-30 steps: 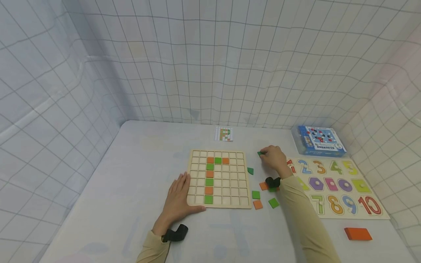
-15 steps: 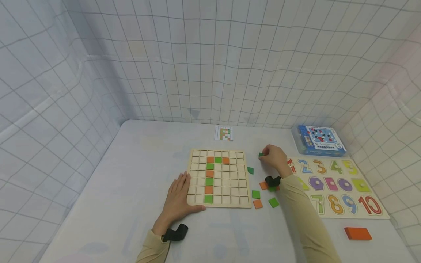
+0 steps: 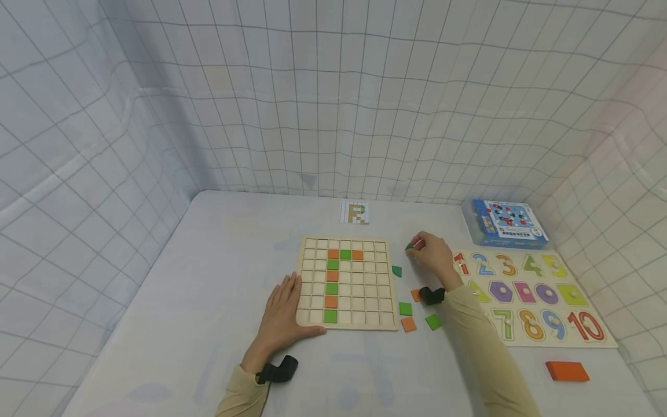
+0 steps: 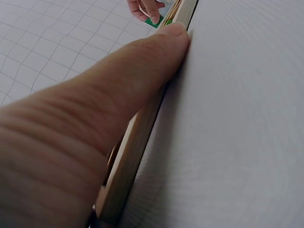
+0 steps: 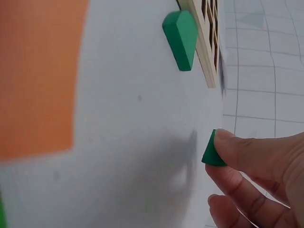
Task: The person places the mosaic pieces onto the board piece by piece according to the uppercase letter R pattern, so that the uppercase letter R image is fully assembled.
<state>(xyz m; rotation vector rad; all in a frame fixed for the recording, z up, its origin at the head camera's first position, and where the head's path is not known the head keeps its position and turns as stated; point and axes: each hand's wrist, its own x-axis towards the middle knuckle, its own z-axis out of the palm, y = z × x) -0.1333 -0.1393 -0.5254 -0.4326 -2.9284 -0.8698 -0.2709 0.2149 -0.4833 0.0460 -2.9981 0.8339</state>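
My left hand (image 3: 281, 317) lies with straight fingers along the left edge of a wooden grid board (image 3: 359, 289), its thumb at the near edge. Orange and green square tiles fill part of one column and a short row near the top of the board. To the board's right, my right hand (image 3: 435, 255) pinches a small dark green tile (image 5: 212, 153) between thumb and fingers, held up over the table; part of it is covered by the thumb. A second dark green tile (image 3: 397, 271), with one rounded edge, lies beside the board's right edge.
Loose squares, including a green tile (image 3: 405, 308) and an orange tile (image 3: 409, 324), lie right of the board. A pattern card (image 3: 354, 212) is behind it. Further right are a number puzzle board (image 3: 568, 278), a blue box (image 3: 508, 223) and an orange block (image 3: 567, 371).
My right hand has shifted slightly and turned the pinched green tile, which now sits a little lower and further left in the head view. The left hand has stayed put.
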